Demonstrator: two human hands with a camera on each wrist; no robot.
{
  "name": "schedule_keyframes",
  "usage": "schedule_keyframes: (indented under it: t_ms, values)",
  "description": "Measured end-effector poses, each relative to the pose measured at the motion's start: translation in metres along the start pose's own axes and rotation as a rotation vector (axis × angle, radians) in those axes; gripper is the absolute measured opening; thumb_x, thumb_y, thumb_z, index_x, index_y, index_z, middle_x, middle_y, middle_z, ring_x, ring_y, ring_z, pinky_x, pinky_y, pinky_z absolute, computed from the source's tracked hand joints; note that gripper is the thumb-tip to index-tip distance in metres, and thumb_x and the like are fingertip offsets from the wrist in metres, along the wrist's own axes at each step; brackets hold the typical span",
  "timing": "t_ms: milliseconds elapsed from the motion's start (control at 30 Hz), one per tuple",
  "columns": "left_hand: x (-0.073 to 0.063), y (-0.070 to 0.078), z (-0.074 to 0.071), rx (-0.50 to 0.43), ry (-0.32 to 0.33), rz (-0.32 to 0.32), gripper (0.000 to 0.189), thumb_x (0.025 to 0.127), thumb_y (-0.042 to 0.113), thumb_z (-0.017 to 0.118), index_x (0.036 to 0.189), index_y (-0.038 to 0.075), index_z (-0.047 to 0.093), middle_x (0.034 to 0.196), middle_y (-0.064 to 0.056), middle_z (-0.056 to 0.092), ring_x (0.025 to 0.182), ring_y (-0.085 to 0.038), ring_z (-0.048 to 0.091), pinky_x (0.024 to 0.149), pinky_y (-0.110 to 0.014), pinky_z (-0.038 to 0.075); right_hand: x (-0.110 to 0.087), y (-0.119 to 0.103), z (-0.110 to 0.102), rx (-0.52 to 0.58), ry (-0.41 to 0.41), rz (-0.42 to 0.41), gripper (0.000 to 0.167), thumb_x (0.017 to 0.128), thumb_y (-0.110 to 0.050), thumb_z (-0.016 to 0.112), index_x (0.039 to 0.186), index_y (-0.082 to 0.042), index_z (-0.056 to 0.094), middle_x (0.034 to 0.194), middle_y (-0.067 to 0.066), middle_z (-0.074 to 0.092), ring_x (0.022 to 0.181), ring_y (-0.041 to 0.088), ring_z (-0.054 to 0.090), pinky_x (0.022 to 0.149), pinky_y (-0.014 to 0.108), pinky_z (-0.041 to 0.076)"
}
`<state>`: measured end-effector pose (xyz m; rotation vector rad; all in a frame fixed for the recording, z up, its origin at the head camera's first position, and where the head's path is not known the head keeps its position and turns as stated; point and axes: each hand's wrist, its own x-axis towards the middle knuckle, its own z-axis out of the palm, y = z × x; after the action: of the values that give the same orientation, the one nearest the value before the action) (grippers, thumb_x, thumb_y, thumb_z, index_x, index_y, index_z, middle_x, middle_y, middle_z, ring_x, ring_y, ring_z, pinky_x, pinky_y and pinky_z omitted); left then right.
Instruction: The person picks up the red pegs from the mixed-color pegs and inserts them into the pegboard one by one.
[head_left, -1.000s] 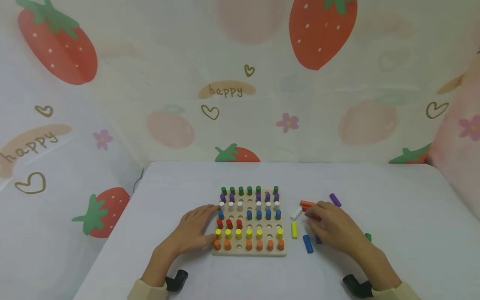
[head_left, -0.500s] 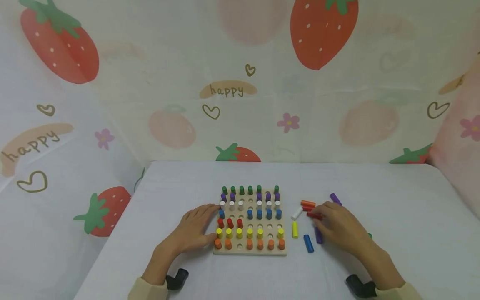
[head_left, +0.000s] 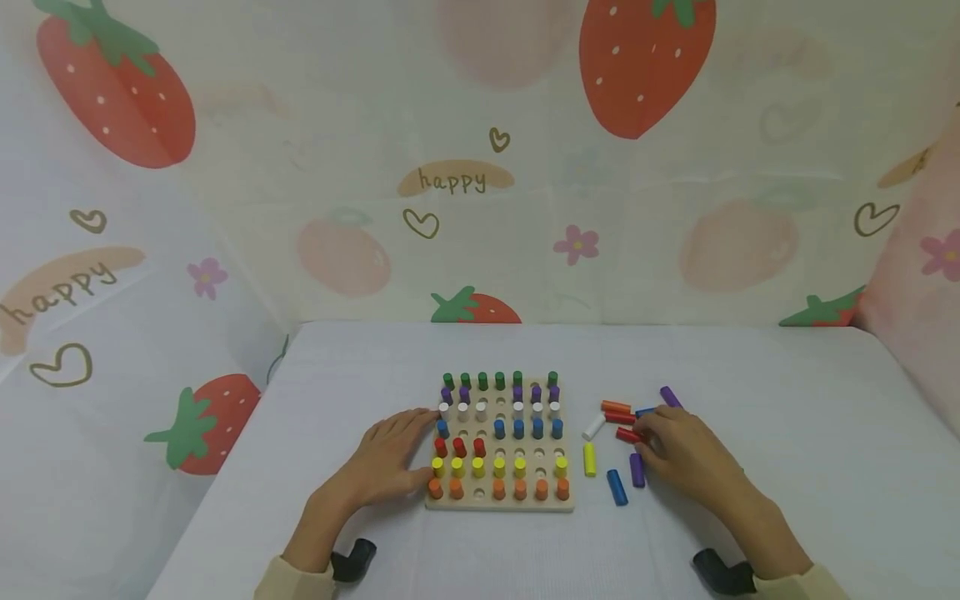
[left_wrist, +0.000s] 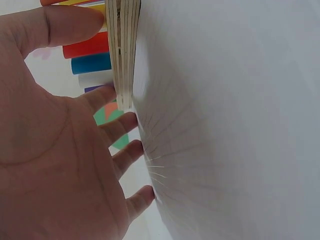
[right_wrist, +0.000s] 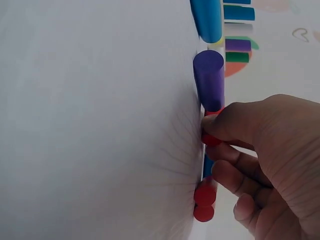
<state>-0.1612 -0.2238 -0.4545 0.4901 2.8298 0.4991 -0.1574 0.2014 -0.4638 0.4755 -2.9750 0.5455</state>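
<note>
1. Backdrop cloth (head_left: 285, 142) – strawberries, hearts, flowers. Lower-case handwritten "happy" legible twice: centre patch (head_left: 455, 179) on far wall, left patch (head_left: 71, 285) on left wall. Similar patch far right, writing too cut off to read.
2. White table (head_left: 480, 552), under everything.
3. Wooden pegboard (head_left: 498, 504), mid-table, left of the loose pegs. Rows near to far: orange, yellow, red, blue, white, purple, green. Red row has three pegs, all at left.
4. Left hand (head_left: 393, 458): fingers extended, not curled round anything; thumb and forefinger at pegboard's left edge.
5. Right hand (head_left: 690, 454): thumb and fingertips pinching a red peg, right of pegboard.
6. Loose pegs, lying flat: orange peg (head_left: 616, 407), second red peg (head_left: 618, 418), white peg (head_left: 594, 427), yellow peg (head_left: 589, 460), near blue peg (head_left: 617, 487), near purple peg (head_left: 637, 471), far purple peg (head_left: 670, 396), far blue peg (head_left: 644, 412). Pinched red peg (head_left: 627, 435) – among them, just near of the second red one.
</note>
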Motion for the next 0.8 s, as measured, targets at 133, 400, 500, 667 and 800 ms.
schedule_keyframes:
  t_ms: [133, 400, 500, 667, 800]
  values:
    - [0.0, 0.0, 0.0, 0.0, 0.002, 0.001, 0.08, 0.089, 0.036, 0.06, 0.162, 0.011, 0.04, 0.169, -0.016, 0.04, 0.158, -0.043, 0.033, 0.126, -0.075, 0.023, -0.001, 0.001, 0.0, -0.018, 0.003, 0.008, 0.022, 0.087, -0.016, 0.085, 0.106, -0.008, 0.078, 0.102, 0.006, 0.075, 0.095, 0.024, 0.07, 0.092, 0.052, 0.063]
    - [-0.002, 0.0, -0.001, -0.004, 0.004, 0.003, 0.08, 0.09, 0.036, 0.06, 0.162, 0.011, 0.04, 0.169, -0.016, 0.039, 0.158, -0.044, 0.033, 0.126, -0.075, 0.023, -0.002, 0.004, -0.003, -0.02, 0.018, 0.005, 0.018, 0.086, -0.018, 0.086, 0.099, -0.01, 0.078, 0.09, -0.001, 0.07, 0.083, 0.014, 0.058, 0.08, 0.041, 0.06]
    - [-0.002, 0.001, -0.001, -0.005, 0.007, 0.002, 0.079, 0.09, 0.036, 0.061, 0.162, 0.011, 0.04, 0.169, -0.015, 0.04, 0.158, -0.044, 0.033, 0.126, -0.075, 0.024, -0.002, 0.003, -0.005, -0.014, 0.017, 0.004, 0.017, 0.087, -0.018, 0.085, 0.1, -0.01, 0.078, 0.09, 0.0, 0.071, 0.082, 0.014, 0.057, 0.079, 0.039, 0.059]
    - [-0.003, 0.003, -0.003, -0.008, 0.004, 0.002, 0.079, 0.09, 0.035, 0.06, 0.162, 0.011, 0.04, 0.169, -0.016, 0.04, 0.158, -0.044, 0.033, 0.126, -0.075, 0.023, -0.001, 0.001, -0.011, 0.004, -0.012, 0.036, 0.019, 0.089, -0.02, 0.083, 0.104, -0.01, 0.078, 0.083, -0.004, 0.064, 0.079, 0.014, 0.052, 0.071, 0.031, 0.05]
    - [-0.003, 0.004, -0.003, -0.011, 0.0, 0.003, 0.079, 0.09, 0.035, 0.06, 0.162, 0.01, 0.04, 0.169, -0.016, 0.04, 0.158, -0.044, 0.033, 0.127, -0.075, 0.023, -0.001, -0.001, -0.015, 0.01, -0.02, 0.047, 0.021, 0.089, -0.02, 0.083, 0.106, -0.01, 0.078, 0.082, -0.004, 0.065, 0.078, 0.013, 0.053, 0.071, 0.029, 0.051]
